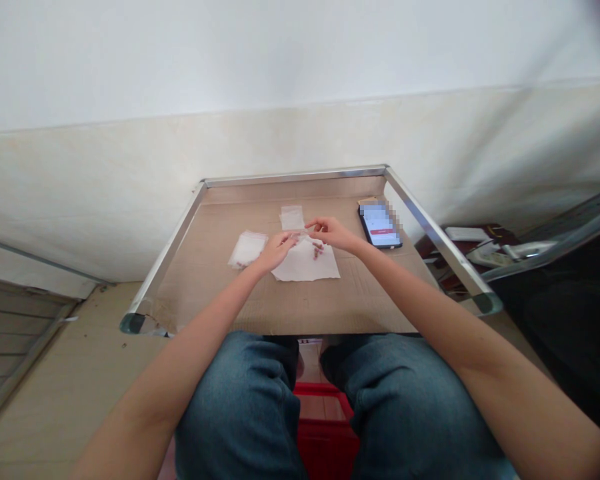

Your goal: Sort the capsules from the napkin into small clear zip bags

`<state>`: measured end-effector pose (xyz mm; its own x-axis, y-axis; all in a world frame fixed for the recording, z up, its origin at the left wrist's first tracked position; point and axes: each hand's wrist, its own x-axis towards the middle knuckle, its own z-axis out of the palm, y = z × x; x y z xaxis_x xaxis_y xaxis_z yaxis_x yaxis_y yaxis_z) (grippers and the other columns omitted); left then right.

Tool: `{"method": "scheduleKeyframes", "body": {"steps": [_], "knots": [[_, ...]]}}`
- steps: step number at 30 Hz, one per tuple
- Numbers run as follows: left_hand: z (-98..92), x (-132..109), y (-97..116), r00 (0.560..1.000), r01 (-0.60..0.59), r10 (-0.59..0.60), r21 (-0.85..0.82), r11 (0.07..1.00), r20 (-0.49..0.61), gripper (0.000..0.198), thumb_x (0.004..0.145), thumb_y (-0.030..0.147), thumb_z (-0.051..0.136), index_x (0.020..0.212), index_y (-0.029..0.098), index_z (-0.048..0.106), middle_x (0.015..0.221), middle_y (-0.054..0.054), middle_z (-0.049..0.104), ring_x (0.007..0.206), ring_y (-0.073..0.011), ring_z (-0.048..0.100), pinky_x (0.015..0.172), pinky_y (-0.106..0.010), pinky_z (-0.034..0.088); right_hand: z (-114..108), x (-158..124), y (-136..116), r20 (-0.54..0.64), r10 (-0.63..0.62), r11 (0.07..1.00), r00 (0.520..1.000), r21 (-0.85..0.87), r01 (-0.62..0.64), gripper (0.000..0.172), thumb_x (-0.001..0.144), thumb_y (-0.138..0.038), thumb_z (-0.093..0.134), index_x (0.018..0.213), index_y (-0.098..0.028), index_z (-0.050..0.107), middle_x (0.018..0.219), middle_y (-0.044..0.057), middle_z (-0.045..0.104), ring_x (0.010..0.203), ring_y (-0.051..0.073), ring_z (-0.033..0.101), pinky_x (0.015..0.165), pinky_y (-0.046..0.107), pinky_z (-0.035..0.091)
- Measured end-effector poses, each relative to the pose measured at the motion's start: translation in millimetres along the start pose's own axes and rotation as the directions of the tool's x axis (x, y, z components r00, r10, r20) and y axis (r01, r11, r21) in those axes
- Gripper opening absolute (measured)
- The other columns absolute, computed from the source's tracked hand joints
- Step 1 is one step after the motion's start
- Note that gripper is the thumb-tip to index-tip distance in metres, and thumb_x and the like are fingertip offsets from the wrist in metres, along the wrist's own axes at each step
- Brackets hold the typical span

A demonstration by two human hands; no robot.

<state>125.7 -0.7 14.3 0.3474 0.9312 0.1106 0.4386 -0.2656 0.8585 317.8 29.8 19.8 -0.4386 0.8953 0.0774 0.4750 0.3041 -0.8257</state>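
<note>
A white paper sheet [307, 265] lies at the middle of the cardboard-covered table, with several small reddish-brown pieces [319, 251] on its right part. Over its upper left edge, my left hand [279, 249] reaches in with fingers stretched out, a clear piece of plastic near the fingertips. My right hand [330, 233] hovers above the sheet, thumb and fingers bent together near the same plastic; what they hold is too small to make out. Left of my left hand is a stack of clear plastic bags [249, 249]. Beyond both hands lie more clear bags [292, 217].
A phone [381, 225] with a lit screen rests on the table's right side. A metal frame [300, 177] edges the cardboard. Below, between the knees, is a red container [325, 433]. White items [466, 234] stand beyond the right edge.
</note>
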Motion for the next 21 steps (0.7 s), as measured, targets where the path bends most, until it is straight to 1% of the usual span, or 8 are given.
{"method": "scheduleKeyframes", "body": {"steps": [3, 6, 9, 13, 16, 21], "knots": [[-0.3, 2.8, 6.5, 0.992, 0.019, -0.032, -0.100, 0.995, -0.123, 0.025, 0.078, 0.024, 0.042, 0.089, 0.013, 0.062, 0.084, -0.004, 0.064, 0.080, -0.0144, 0.055, 0.077, -0.027, 0.042, -2.8, 0.0, -7.3, -0.032, -0.008, 1.000, 0.999, 0.001, 0.008, 0.032, 0.071, -0.030, 0.056, 0.096, -0.010, 0.061, 0.067, 0.002, 0.056, 0.055, 0.009, 0.047, 0.052, 0.021, 0.037], [-0.7, 4.1, 10.5, 0.981, 0.011, -0.044, -0.170, 0.985, -0.190, 0.025, 0.081, 0.029, 0.041, 0.079, 0.013, 0.060, 0.082, -0.005, 0.064, 0.079, -0.0130, 0.056, 0.075, -0.025, 0.043, -4.2, -1.3, -17.2, -0.062, -0.018, 0.999, 0.998, 0.033, 0.021, 0.030, 0.074, -0.037, 0.053, 0.086, -0.010, 0.061, 0.067, 0.003, 0.056, 0.056, 0.009, 0.045, 0.052, 0.022, 0.036], [-0.6, 3.2, 13.4, 0.979, 0.044, -0.094, -0.266, 0.963, -0.180, 0.028, 0.083, 0.034, 0.039, 0.087, 0.013, 0.057, 0.085, -0.006, 0.064, 0.075, -0.0119, 0.059, 0.069, -0.025, 0.046, -4.3, -2.5, -24.8, -0.083, -0.034, 0.997, 0.996, 0.068, 0.039, 0.031, 0.074, -0.042, 0.052, 0.079, -0.012, 0.058, 0.064, 0.001, 0.053, 0.055, 0.009, 0.043, 0.052, 0.022, 0.035], [0.5, -0.1, 16.9, 0.980, 0.105, -0.161, -0.374, 0.921, -0.119, 0.034, 0.085, 0.040, 0.036, 0.097, 0.013, 0.053, 0.085, -0.008, 0.063, 0.066, -0.0114, 0.061, 0.062, -0.025, 0.048, -3.3, -3.3, -29.8, -0.085, -0.043, 0.994, 0.995, 0.093, 0.051, 0.032, 0.076, -0.045, 0.049, 0.069, -0.014, 0.052, 0.058, -0.001, 0.047, 0.054, 0.009, 0.042, 0.052, 0.022, 0.033], [1.0, -1.4, 18.1, 0.978, 0.116, -0.175, -0.402, 0.908, -0.114, 0.037, 0.085, 0.044, 0.037, 0.097, 0.013, 0.052, 0.084, -0.008, 0.063, 0.061, -0.0108, 0.061, 0.059, -0.024, 0.049, -2.9, -3.6, -31.8, -0.077, -0.056, 0.993, 0.995, 0.098, 0.064, 0.032, 0.077, -0.045, 0.047, 0.065, -0.015, 0.048, 0.056, -0.002, 0.044, 0.053, 0.008, 0.041, 0.052, 0.022, 0.033], [-0.9, -1.2, 17.4, 0.973, 0.104, -0.176, -0.397, 0.912, -0.151, 0.037, 0.081, 0.046, 0.045, 0.095, 0.013, 0.053, 0.075, -0.005, 0.061, 0.056, -0.0089, 0.059, 0.054, -0.022, 0.048, -3.6, -3.8, -32.6, -0.074, -0.054, 0.993, 0.996, 0.104, 0.062, 0.032, 0.076, -0.044, 0.048, 0.062, -0.015, 0.047, 0.053, -0.004, 0.041, 0.051, 0.008, 0.039, 0.050, 0.021, 0.031]]}}
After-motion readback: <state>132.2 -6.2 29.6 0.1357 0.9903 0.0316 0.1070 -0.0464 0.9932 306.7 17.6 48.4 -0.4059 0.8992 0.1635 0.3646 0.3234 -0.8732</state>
